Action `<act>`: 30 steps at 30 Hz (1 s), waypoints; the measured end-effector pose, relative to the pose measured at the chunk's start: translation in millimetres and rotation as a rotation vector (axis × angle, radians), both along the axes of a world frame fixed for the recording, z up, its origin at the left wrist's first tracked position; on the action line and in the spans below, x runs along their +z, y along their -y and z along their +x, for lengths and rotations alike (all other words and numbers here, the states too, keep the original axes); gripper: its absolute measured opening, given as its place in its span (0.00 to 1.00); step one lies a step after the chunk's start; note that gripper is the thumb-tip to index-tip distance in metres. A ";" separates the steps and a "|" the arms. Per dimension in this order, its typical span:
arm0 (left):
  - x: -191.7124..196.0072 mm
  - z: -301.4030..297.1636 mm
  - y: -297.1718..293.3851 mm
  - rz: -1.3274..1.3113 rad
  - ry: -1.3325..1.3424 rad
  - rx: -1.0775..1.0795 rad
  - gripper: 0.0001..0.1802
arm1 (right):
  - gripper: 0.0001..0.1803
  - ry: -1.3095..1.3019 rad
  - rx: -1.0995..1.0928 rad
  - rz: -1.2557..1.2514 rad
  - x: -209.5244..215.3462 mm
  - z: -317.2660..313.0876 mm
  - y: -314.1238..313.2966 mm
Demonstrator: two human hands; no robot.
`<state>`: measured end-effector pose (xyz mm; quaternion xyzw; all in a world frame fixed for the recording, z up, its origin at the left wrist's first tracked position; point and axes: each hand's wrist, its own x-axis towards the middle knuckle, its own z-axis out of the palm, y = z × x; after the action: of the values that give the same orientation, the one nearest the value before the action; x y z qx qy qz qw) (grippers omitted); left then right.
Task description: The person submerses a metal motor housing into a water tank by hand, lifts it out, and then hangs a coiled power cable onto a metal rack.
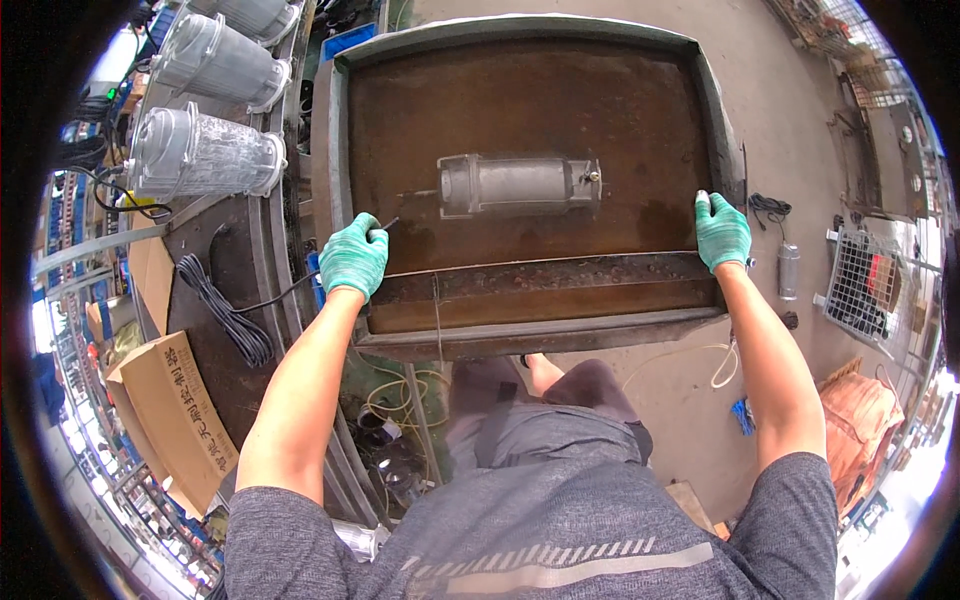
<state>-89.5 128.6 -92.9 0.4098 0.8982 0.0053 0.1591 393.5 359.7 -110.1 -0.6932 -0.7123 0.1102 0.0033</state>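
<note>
Gripping a rusty metal tray (520, 95) at its near corners, both hands wear green gloves: the left hand (353, 256) is closed over the tray's left wall near the front corner, fingers curled on the rim, and the right hand (721, 231) is closed over the right wall at the matching corner. A thin black cable (270, 298) runs from under the left hand's grip down and left to a coiled black bundle (225, 310) lying on the dark desk (215, 250) beside the tray. A grey metal cylinder (517, 185) lies on its side near the middle of the tray floor, lengthwise left to right, well apart from both hands. Three clear ribbed housings (205, 155) lie in a row at the upper left, beyond the desk. A cardboard box (175, 415) sits at the lower left. On the concrete floor to the right are a small grey cylinder (789, 270), a white wire basket (865, 285) and a loop of pale cord (715, 365).
</note>
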 end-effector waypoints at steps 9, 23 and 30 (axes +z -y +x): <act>-0.6 0.2 0.0 0.023 -0.011 -0.020 0.12 | 0.26 0.016 0.019 0.020 -2.9 1.6 -0.5; -1.7 2.2 0.6 0.052 -0.026 -0.014 0.10 | 0.26 0.028 0.023 -0.023 -2.4 3.5 -1.2; -3.1 3.5 -0.5 0.062 -0.026 -0.034 0.09 | 0.25 0.024 0.001 -0.027 -2.6 4.0 -0.9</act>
<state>-86.0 129.2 -96.0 0.4296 0.8926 0.0252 0.1347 397.6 360.6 -112.7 -0.6939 -0.7112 0.1112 -0.0147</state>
